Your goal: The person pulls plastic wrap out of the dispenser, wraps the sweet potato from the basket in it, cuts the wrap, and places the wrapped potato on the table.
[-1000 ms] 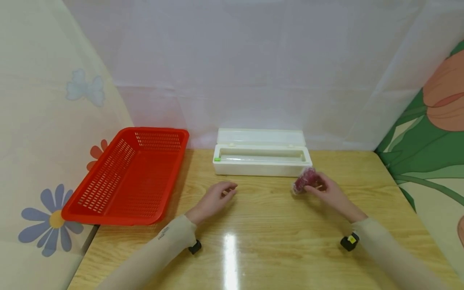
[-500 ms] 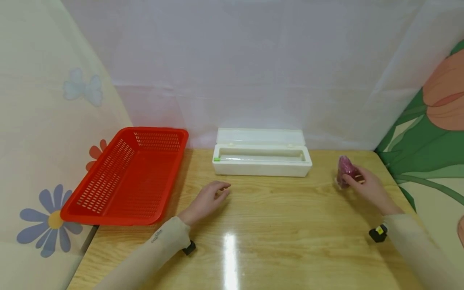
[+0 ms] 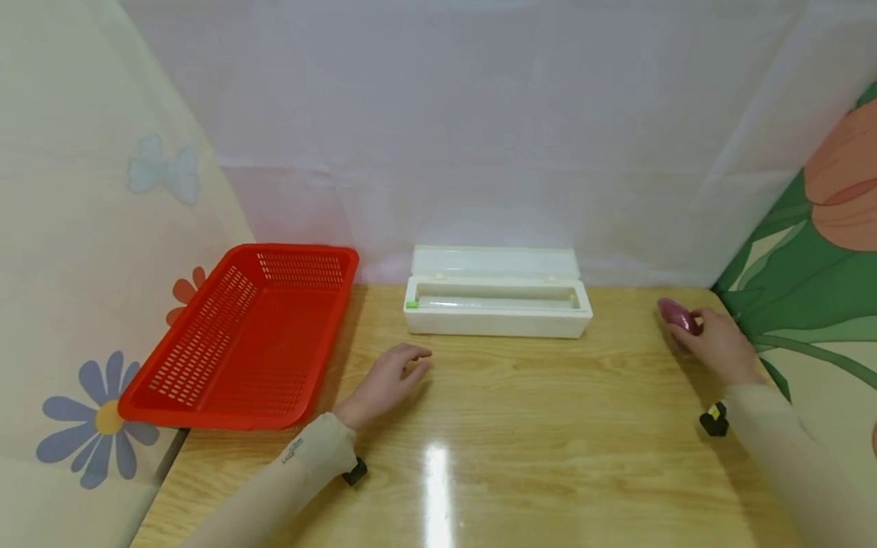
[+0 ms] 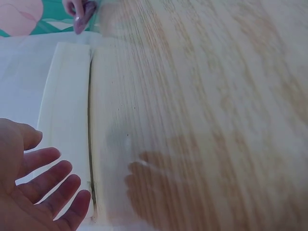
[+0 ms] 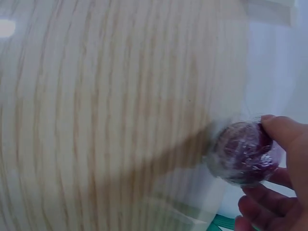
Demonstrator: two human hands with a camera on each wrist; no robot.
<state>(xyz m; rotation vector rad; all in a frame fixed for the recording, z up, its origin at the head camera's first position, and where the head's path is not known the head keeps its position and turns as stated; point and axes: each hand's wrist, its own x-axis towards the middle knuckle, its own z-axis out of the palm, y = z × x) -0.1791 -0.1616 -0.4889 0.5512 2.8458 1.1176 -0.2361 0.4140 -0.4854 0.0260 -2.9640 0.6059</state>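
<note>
At the table's far right, my right hand (image 3: 722,346) grips a purple, tapered piece of produce (image 3: 678,316) between thumb and fingers. In the right wrist view its rounded end (image 5: 243,154) shows crinkled, shiny cling film wrapped over it. Which vegetable or fruit it is, I cannot tell. My left hand (image 3: 387,384) hovers over the table left of centre, fingers relaxed with nothing held. Nearest to it stands a white cling film dispenser (image 3: 500,323), its lid raised at the back. A green slider (image 3: 412,304) sits at the left end of its front edge.
A red plastic basket (image 3: 233,421) with slotted sides stands at the left. The wood-grain table (image 3: 548,441) ends at a pale cloth (image 3: 493,129) behind. Printed flower cloths hang at both sides, the right one (image 3: 822,289) close to the right hand.
My right hand has carried the wrapped purple produce from beside the dispenser to the far right, and it now lies more sideways. My left hand has drifted slightly left.
</note>
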